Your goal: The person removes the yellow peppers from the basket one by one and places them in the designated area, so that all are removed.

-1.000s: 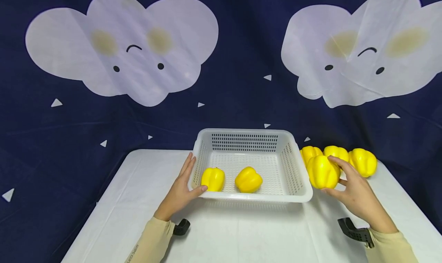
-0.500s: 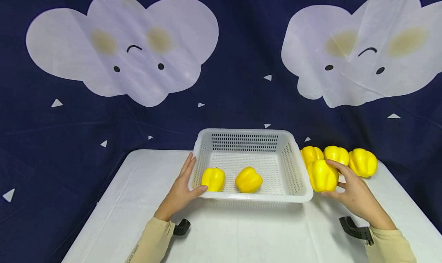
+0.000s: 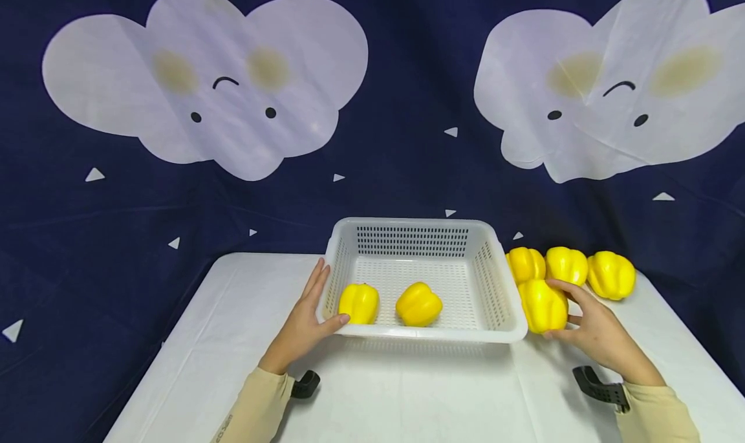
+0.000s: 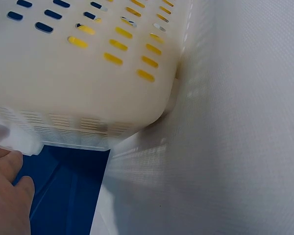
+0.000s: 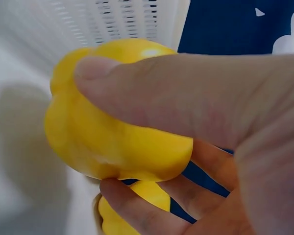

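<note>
My right hand (image 3: 599, 326) holds a yellow bell pepper (image 3: 542, 306), just right of the basket. In the right wrist view, the thumb lies across this pepper (image 5: 112, 142) and the fingers are behind and below it. My left hand (image 3: 302, 317) rests against the left side of the white plastic basket (image 3: 407, 332), its fingers straight along the wall and the thumb over the near-left rim. Two yellow bell peppers lie inside: one pepper (image 3: 359, 304) near the left wall, another pepper (image 3: 419, 304) near the middle of the front.
Behind my right hand, three more bell peppers stand in a row: a left one (image 3: 526, 264), a middle one (image 3: 566, 265) and a right one (image 3: 611, 275). A white cloth (image 3: 407, 398) covers the table. Beyond it hangs a dark blue curtain (image 3: 407, 139) with clouds.
The pepper in my right hand has come slightly toward me and down, out from in front of the back row. My left hand, the basket and the peppers inside have stayed put.
</note>
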The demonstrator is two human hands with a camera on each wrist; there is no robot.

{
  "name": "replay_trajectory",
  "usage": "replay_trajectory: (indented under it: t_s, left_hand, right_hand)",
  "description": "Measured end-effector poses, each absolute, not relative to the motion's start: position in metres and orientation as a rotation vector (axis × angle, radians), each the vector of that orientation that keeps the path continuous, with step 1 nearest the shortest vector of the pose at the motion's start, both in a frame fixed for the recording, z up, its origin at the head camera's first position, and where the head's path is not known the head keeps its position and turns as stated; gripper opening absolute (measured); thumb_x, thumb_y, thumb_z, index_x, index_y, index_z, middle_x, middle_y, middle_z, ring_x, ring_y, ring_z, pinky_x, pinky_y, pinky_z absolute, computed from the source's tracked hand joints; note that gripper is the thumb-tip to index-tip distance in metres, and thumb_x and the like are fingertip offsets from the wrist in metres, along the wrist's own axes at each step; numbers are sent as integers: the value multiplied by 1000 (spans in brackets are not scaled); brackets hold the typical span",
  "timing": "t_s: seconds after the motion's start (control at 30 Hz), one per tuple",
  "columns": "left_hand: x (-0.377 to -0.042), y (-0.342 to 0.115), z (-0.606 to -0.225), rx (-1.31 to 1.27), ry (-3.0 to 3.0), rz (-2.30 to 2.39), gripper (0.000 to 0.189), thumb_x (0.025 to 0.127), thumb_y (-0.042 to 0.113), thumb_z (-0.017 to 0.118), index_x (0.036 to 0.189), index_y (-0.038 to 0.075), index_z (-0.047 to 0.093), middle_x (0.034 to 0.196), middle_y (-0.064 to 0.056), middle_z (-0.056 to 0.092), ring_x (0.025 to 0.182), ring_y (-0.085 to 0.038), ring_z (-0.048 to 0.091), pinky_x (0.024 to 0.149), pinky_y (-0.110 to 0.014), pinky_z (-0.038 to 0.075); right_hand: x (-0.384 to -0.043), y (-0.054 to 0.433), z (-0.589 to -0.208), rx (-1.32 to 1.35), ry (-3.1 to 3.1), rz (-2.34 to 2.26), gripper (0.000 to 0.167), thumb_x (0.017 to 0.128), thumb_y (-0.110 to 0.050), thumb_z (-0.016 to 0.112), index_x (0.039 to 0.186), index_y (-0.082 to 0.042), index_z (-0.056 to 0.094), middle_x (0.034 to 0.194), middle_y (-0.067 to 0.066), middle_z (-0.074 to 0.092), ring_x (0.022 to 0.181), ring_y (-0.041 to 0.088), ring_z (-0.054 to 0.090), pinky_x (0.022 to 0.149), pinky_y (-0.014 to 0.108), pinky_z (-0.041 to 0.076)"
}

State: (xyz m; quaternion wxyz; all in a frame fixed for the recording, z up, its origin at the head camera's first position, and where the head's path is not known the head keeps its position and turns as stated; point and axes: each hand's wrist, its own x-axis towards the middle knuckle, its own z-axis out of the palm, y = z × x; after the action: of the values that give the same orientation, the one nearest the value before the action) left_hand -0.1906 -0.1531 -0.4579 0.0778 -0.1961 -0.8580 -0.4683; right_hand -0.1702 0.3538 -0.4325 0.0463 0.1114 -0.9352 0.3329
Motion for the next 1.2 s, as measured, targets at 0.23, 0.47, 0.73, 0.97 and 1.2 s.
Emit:
replay_trajectory:
  t_s: [0.23, 0.47, 0.73, 0.97, 1.2]
  left_hand:
    - [-191, -153, -459, -600, -2560, -1396, 99, 85, 31, 79, 160, 3, 21, 169, -9, 5, 152, -36, 12, 113, -66, 20]
    - [-191, -153, -459, -581, -2586, -1385, 99, 85, 33, 78, 160, 5, 20, 169, 1, 3, 153, -33, 12, 114, -64, 20]
    - [-190, -152, -459, -568, -2599, -1376, 99, 85, 33, 79, 160, 5, 21, 169, 1, 3, 152, -34, 13, 114, -64, 21]
    - [-191, -152, -459, -562, -2603, -1374, 100, 85, 34, 79, 160, 5, 20, 169, 1, 3, 152, -33, 13, 115, -63, 21]
    - [-192, -153, -459, -562, -2597, -1370, 99, 85, 31, 79, 160, 5, 20, 169, 0, 3, 153, -33, 13, 114, -63, 21]
  right_hand:
    - [-173, 355, -438, 264, -2955, 1045, 101, 69, -12, 91, 151, -1, 34, 151, 35, 33, 132, 55, 37, 92, 58, 50]
    - [-173, 356, -444, 217, -2990, 1078, 104, 69, -13, 92, 153, -2, 32, 152, 36, 30, 132, 56, 37, 93, 59, 50]
    - [-172, 356, -450, 211, -2991, 1067, 104, 68, -14, 93, 152, 0, 33, 151, 36, 31, 128, 56, 42, 91, 59, 51]
    - [-173, 353, -451, 222, -2997, 1044, 103, 67, -11, 93, 151, 1, 34, 150, 35, 33, 127, 56, 43, 90, 58, 52]
    - [-177, 354, -452, 215, -3006, 1012, 106, 66, -12, 93, 152, 0, 32, 150, 35, 32, 126, 58, 43, 91, 58, 51]
